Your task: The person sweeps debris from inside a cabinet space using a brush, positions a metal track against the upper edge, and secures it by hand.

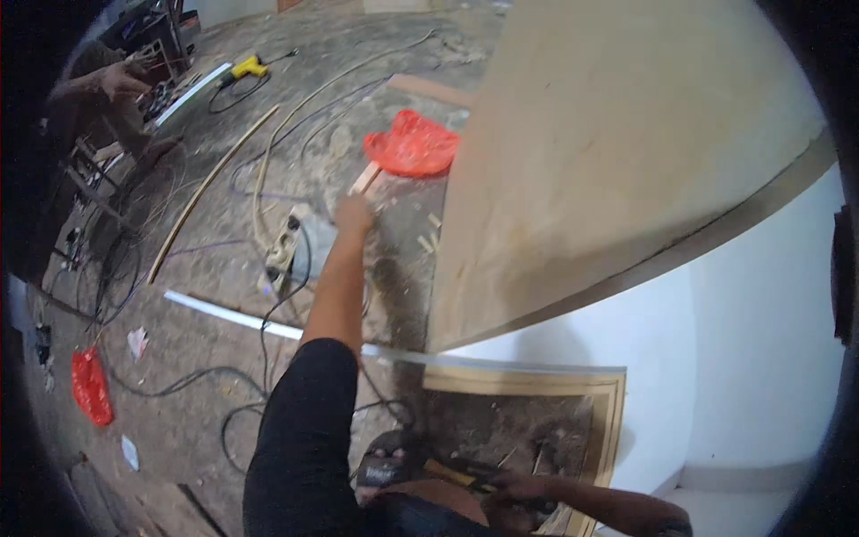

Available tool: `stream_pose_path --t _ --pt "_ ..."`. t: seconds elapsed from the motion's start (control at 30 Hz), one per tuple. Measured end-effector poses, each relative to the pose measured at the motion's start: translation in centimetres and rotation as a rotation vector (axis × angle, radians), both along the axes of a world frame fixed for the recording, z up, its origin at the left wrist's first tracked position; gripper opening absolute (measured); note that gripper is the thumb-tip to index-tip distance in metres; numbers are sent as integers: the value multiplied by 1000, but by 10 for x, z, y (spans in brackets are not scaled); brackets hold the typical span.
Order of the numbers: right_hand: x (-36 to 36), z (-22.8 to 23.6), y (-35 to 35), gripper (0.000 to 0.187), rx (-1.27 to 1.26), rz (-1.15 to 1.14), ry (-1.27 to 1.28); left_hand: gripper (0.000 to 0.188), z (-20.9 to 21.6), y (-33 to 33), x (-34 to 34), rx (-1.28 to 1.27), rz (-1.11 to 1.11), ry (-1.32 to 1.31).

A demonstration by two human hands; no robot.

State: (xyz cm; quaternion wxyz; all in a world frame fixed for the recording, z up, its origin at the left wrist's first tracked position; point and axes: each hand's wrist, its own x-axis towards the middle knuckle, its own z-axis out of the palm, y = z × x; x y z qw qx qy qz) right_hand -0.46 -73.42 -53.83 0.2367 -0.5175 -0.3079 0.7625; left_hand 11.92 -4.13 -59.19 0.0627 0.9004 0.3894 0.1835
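My left arm, in a black sleeve, stretches out over the floor. My left hand (354,215) is closed at the near end of a short pale wood strip (366,178); its fingers are partly hidden. The strip's far end reaches a red plastic bag (412,145). Close to my body, my right hand (519,490) is closed on a dark tool with a yellow stripe (452,473); its exact kind is unclear in the shadow. A pale wooden frame (514,382) lies beside that tool, with a long white strip (228,315) running up to it.
A large wooden panel (608,161) rises at the right. Power sockets (282,255) and tangled cables sit left of my arm. A curved wood strip (210,192), a yellow power tool (250,67) and another red bag (90,387) lie leftward. Another person's hand (123,80) shows far left.
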Motion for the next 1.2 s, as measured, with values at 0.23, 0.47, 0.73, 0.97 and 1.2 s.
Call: stream_pose_path --t 0.23,0.47,0.73,0.97,1.2 --pt "-1 -1 -35 59 -382 55 -64 47 43 -59 19 -275 -69 118" --pt "7 -46 -55 73 -125 245 -188 52 25 -91 48 26 -201 19" --pt "1 2 -9 42 -210 -114 -135 40 64 -125 6 -393 -149 -215" --pt "19 35 11 50 -374 209 24 37 111 -264 -208 -380 -111 -473" --pt "18 47 6 39 -20 197 -416 60 180 -324 -217 -80 -1038 445"
